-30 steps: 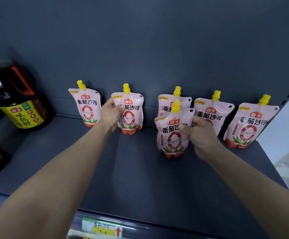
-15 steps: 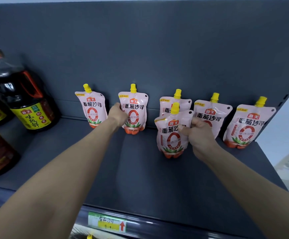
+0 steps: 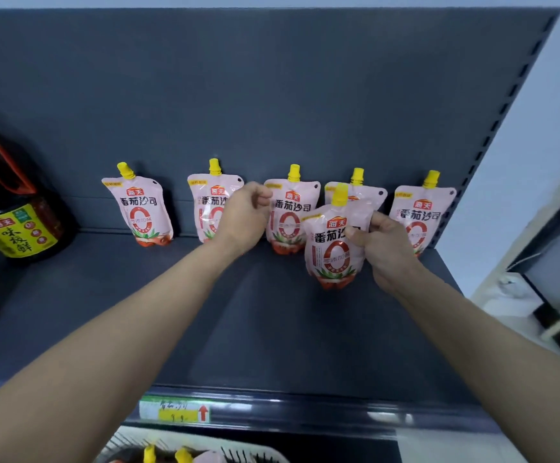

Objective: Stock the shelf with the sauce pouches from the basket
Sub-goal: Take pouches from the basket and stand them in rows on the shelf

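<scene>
My right hand [image 3: 383,248] grips a sauce pouch [image 3: 333,248] by its right edge, thumb across the front and fingers curled behind, holding it upright with its base on or just above the shelf [image 3: 255,312]. This pouch stands in front of the back row, partly covering the fourth pouch [image 3: 368,192] there, of which I see little more than the yellow cap and the top corner.

My left hand [image 3: 243,217] is loosely curled with the fingers bent in and nothing between them; it sits in front of the second pouch [image 3: 210,205] of the row, hiding its right half, and I cannot tell whether it touches that pouch.

Against the back panel lean five pink pouches with yellow caps: the first pouch [image 3: 139,208] farthest to the left of the held one, then the second, then the third pouch [image 3: 290,212] just left of the held one, the fourth behind it, and the fifth pouch [image 3: 422,212] to its right, partly behind my right hand.

Far to the left of the row stands a dark soy sauce jug [image 3: 14,212] with a yellow label.

Below the shelf's front edge, by the price tag [image 3: 175,409], a white basket [image 3: 205,452] shows two more yellow caps inside.
</scene>
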